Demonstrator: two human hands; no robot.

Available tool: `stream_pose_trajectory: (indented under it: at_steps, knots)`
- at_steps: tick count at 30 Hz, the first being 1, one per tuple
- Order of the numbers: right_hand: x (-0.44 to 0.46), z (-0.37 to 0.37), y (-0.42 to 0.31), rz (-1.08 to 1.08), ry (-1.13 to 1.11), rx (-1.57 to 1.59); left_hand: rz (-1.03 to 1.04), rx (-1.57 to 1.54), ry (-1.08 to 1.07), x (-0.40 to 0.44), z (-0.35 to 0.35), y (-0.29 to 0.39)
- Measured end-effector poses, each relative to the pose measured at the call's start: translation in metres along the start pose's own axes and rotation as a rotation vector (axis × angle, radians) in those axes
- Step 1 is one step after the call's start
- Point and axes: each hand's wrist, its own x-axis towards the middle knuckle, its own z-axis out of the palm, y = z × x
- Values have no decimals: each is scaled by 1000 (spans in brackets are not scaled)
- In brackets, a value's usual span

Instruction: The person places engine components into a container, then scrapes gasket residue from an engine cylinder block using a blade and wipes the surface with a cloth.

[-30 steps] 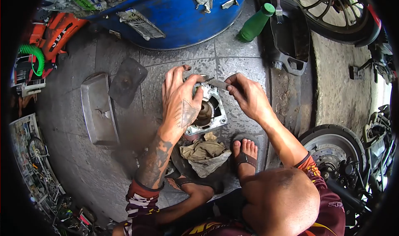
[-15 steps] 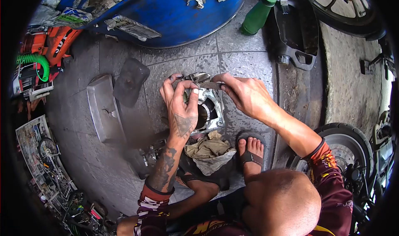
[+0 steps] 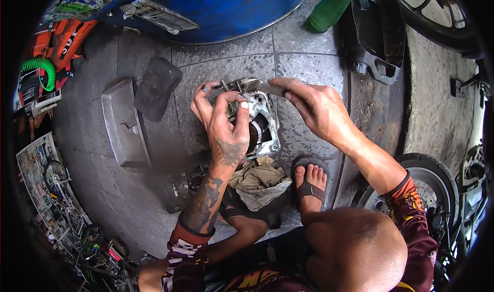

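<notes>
My left hand (image 3: 225, 119) is closed at the upper edge of a metal engine casting, its thumb and fingertips pinching a small greyish metal part (image 3: 249, 84). Between the thumb and fingers of my right hand (image 3: 320, 109) is a flat, dark strip-like tool (image 3: 271, 89). The strip's far end meets the small part near my left fingertips; whether it is a file or a scraper I cannot tell. Below the fingers, the engine casting (image 3: 272, 147) with a round bore stands on the tiles, partly hidden by my left hand. A dirty rag (image 3: 257, 184) lies just in front of it.
At the left are a metal tray (image 3: 114, 122) and a dark flat pad (image 3: 158, 89). A blue drum (image 3: 226, 14) stands at the back. Farther right are a green bottle (image 3: 329, 11), a cut-open black jug (image 3: 381, 29) with a brush (image 3: 364, 1), and a wheel (image 3: 437, 181).
The view has shifted slightly, so the drum and bottle sit higher. My right hand and the strip have drawn a little to the right; my left hand keeps its pinch.
</notes>
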Motion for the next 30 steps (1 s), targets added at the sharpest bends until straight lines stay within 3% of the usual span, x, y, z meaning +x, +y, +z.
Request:
stream_pose_trajectory:
  at_steps: [8,12,14,22,30]
  knots:
    - [43,-23,13,-284,-120,-116,0,-54,-8,-1,-2,-4]
    - [74,-31,7,-366,-306,-229,6,-59,-13,-1,-4,-4]
    - [89,-31,10,-537,-366,-215,1,-70,-6,-1,-4,-3]
    - [127,-29,-9,-548,-681,-392,12,-80,-3,0,-3,-4]
    - [131,-18,-20,-640,-694,-543,10,-72,-2,0,-3,-4]
